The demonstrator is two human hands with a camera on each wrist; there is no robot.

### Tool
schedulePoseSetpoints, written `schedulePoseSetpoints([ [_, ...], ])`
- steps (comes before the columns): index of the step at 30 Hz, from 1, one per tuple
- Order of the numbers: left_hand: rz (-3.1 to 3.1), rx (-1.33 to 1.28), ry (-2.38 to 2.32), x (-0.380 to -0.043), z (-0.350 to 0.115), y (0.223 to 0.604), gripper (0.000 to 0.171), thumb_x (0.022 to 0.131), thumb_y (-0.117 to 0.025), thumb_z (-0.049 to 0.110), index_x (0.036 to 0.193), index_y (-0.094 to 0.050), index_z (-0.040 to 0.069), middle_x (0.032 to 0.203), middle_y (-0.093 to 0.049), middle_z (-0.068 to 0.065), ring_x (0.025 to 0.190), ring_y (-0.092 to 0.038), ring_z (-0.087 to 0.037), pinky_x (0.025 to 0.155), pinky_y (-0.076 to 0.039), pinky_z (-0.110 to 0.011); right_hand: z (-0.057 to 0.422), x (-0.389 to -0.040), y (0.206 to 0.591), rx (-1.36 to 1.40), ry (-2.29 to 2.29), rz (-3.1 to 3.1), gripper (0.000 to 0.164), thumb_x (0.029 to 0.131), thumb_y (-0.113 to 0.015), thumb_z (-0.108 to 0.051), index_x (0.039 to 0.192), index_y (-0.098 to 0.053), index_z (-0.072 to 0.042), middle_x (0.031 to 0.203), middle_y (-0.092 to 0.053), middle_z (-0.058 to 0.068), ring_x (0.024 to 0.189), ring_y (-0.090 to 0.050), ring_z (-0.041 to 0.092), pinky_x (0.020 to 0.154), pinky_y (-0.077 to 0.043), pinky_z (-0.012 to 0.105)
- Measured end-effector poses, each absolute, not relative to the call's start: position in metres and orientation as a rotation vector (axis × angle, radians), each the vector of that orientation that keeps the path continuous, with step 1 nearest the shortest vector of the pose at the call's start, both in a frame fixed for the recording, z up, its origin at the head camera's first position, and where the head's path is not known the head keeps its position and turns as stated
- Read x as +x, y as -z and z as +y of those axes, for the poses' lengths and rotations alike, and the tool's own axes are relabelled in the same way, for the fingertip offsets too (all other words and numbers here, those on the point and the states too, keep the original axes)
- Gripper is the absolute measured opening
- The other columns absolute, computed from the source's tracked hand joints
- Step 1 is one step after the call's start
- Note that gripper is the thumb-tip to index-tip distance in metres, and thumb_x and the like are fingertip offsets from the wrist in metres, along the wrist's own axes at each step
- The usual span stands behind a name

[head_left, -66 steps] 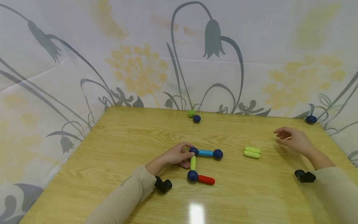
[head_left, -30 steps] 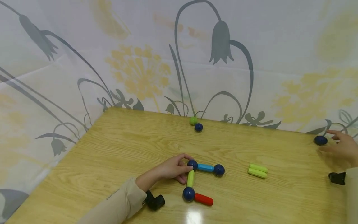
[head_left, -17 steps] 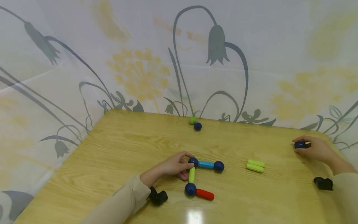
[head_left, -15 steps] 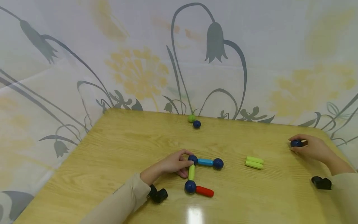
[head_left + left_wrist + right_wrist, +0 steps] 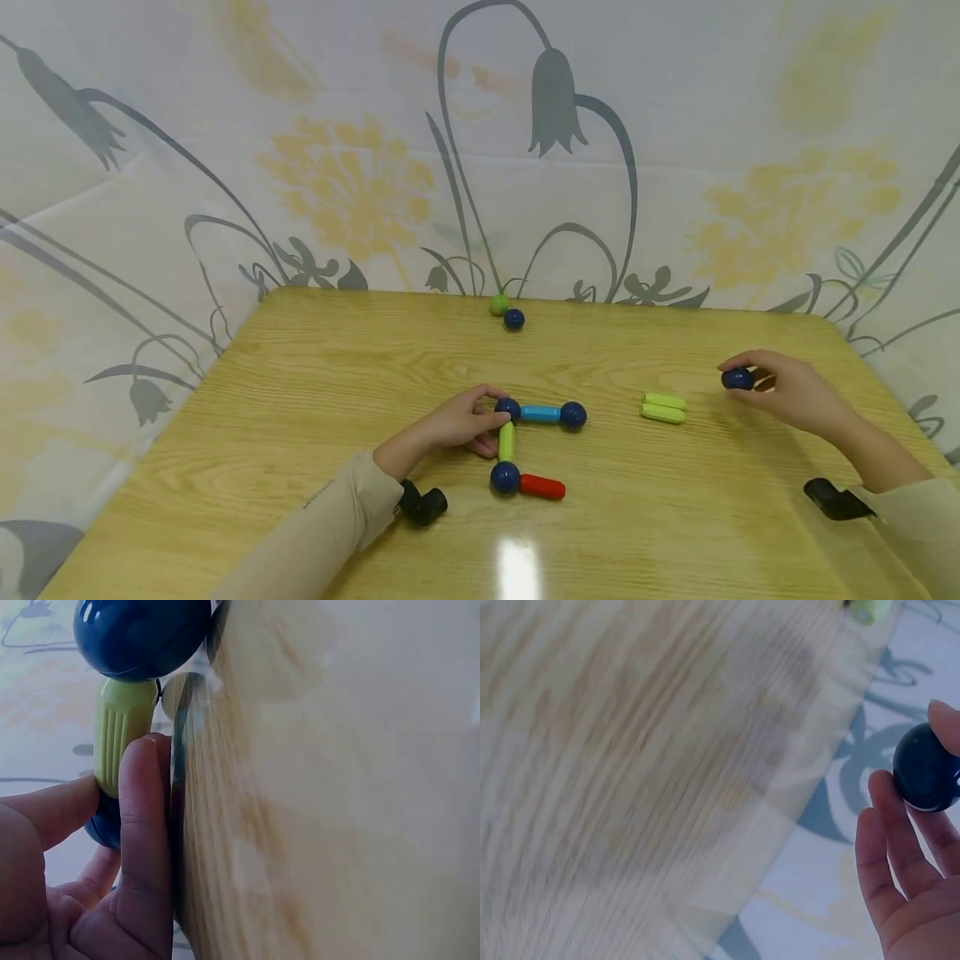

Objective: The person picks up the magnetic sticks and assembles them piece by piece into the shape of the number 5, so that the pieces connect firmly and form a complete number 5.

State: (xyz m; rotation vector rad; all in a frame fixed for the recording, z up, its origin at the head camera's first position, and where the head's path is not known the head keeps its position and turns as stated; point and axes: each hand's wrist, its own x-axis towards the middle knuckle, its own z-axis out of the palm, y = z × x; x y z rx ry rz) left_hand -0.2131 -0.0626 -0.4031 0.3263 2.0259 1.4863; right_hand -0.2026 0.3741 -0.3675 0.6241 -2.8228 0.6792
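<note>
My left hand [image 5: 465, 423] pinches a dark blue ball [image 5: 509, 408] at one corner of a ball-and-rod building figure. From that ball a light blue rod [image 5: 540, 413] runs right to another blue ball [image 5: 573, 416]. A yellow-green rod [image 5: 506, 442] leads toward me to a third blue ball [image 5: 506, 478], where a red rod [image 5: 542, 487] sticks out to the right with its far end free. In my right hand [image 5: 787, 390] a separate blue ball [image 5: 738, 378] is held between thumb and fingers, seen also in the right wrist view as a dark ball [image 5: 926, 769].
Two yellow-green rods [image 5: 663, 407] lie side by side on the wooden table [image 5: 360, 350], between the figure and my right hand. At the back edge a green ball [image 5: 498, 305] and a blue ball [image 5: 513, 319] sit together. A patterned cloth [image 5: 480, 167] hangs behind.
My right hand reached the blue ball near the far right corner, took hold of it, and has carried it left toward the yellow-green rods. The left hand keeps its grip on the figure.
</note>
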Motion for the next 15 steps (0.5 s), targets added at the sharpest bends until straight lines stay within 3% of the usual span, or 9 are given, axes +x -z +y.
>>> schedulePoseSetpoints([
  [15,2.016,0.32,-1.502,-0.213,-0.062,0.404,0.039,0.097,-0.053,0.015,0.133,-0.042,0.005,0.093,-0.059,-0.015,0.065,-0.064,-0.02,0.06,-0.056,-0.033,0.321,-0.18,0.371,0.886,-0.788,-2.655,0.033,0.074,-0.077,-0.002,0.104,-0.064,-0.007,0.094,-0.063,-0.003,0.075,-0.057,0.002,0.062,-0.052,0.026],
])
